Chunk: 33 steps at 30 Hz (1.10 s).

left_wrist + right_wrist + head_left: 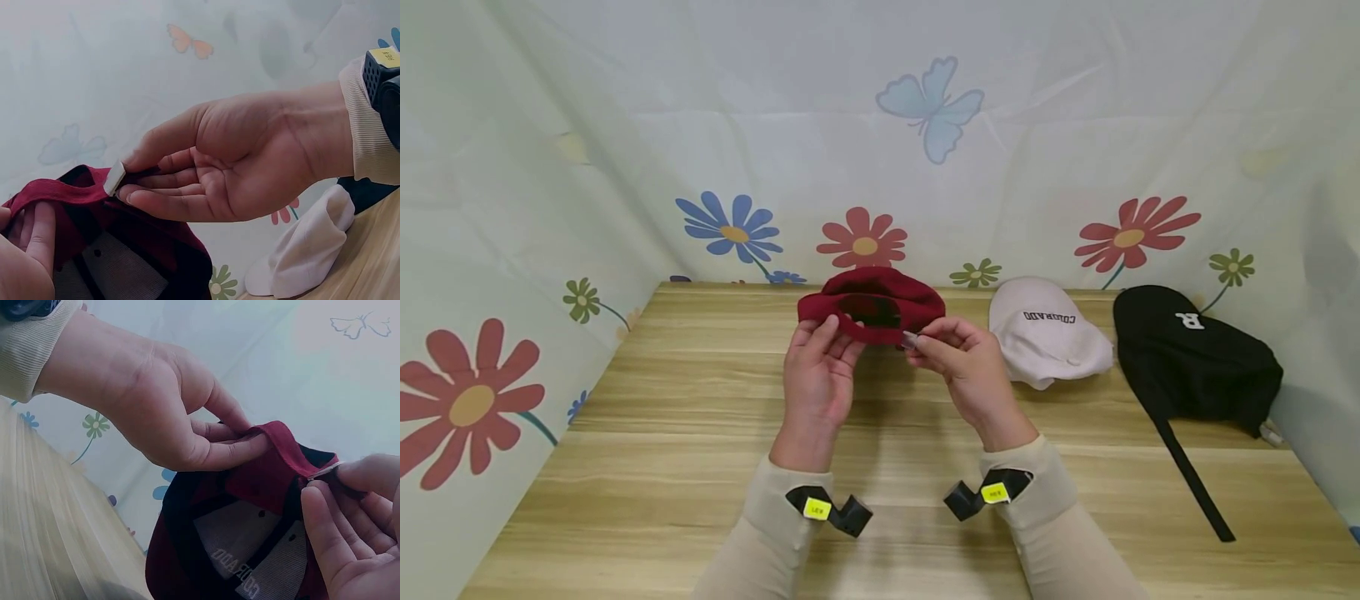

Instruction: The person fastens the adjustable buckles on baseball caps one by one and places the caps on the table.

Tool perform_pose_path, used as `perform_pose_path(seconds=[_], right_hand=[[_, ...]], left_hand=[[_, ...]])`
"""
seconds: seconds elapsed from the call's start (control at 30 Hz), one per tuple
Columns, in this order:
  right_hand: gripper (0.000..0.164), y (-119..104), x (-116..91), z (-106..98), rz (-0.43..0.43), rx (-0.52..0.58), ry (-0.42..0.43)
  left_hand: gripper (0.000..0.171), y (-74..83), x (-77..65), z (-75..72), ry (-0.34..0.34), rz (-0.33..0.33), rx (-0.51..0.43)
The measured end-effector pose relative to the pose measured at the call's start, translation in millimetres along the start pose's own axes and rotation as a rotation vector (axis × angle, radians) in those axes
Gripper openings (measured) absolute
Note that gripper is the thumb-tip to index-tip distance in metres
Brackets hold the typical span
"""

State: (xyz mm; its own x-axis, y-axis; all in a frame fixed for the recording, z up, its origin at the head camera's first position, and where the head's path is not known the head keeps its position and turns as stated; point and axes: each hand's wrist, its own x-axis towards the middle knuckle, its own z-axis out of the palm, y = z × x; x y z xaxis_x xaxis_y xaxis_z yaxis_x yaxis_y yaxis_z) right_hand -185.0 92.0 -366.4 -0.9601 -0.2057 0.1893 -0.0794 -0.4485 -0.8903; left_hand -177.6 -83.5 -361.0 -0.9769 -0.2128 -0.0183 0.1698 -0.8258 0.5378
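Both hands hold up a dark red baseball cap (921, 293) with its inside partly facing me. At the left of its back band, my left hand (820, 375) pinches the red strap between thumb and fingers. My right hand (977, 371) pinches a small silver metal buckle (910, 339) between thumb and forefinger. In the left wrist view the buckle (114, 179) sits at the end of the red band, right at the right hand's fingertips. The right wrist view shows the cap's pale mesh lining (237, 540) and dark inner seams.
To the right lies a pale pink cap (1048, 329) lettered COLORADO. Beside it is a black cap (1195, 358) with a white R, its long black strap (1195, 483) stretching toward me. A flower-printed curtain (820, 150) borders the wooden table (662, 467).
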Motion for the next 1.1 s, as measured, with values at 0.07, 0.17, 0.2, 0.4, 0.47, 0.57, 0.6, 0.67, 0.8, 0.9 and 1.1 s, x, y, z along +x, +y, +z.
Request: perform_pose_path(seconds=[0.07,0.17,0.2,0.4,0.47,0.57,0.6,0.67,0.8,0.9,1.1], right_hand=[[0.018,0.6,0.2,-0.5,-0.001,0.001,-0.001],[0.018,1.3,0.4,-1.0,0.005,-0.016,0.007],[0.018,1.2,0.6,-1.1,0.009,-0.024,0.011],[0.016,1.5,0.6,-1.1,0.016,-0.098,0.034],[0.014,1.7,0.5,-1.1,0.012,-0.127,0.036],[0.011,2.0,0.4,-1.2,0.019,-0.163,0.037],[0.01,2.3,0.4,-1.3,0.023,-0.174,0.037],[0.008,2.5,0.2,-1.6,0.028,-0.185,0.036],[0.005,1.9,-0.5,-2.4,0.017,-0.179,0.026],[0.006,0.3,-1.1,-2.9,0.002,-0.156,0.014],[0.02,-3.7,-2.6,-3.4,-0.005,-0.123,-0.012]], left_hand=[[0.015,-0.4,-0.7,0.6,-0.003,0.002,0.005],[0.017,-1.2,-2.1,1.8,-0.012,-0.003,0.001],[0.018,-1.5,-2.5,2.2,-0.018,-0.008,-0.004],[0.019,-3.7,-5.7,5.0,-0.052,-0.039,-0.025],[0.018,-4.3,-7.1,5.8,-0.062,-0.047,-0.019],[0.016,-5.3,-8.7,6.5,-0.067,-0.053,-0.005],[0.016,-5.5,-9.1,6.7,-0.067,-0.053,-0.001],[0.015,-5.8,-9.9,6.7,-0.062,-0.054,0.007],[0.014,-5.0,-9.6,6.0,-0.052,-0.046,0.01],[0.015,-3.3,-7.6,4.9,-0.044,-0.034,0.001],[0.013,1.2,-3.6,1.3,-0.007,-0.028,0.0]])
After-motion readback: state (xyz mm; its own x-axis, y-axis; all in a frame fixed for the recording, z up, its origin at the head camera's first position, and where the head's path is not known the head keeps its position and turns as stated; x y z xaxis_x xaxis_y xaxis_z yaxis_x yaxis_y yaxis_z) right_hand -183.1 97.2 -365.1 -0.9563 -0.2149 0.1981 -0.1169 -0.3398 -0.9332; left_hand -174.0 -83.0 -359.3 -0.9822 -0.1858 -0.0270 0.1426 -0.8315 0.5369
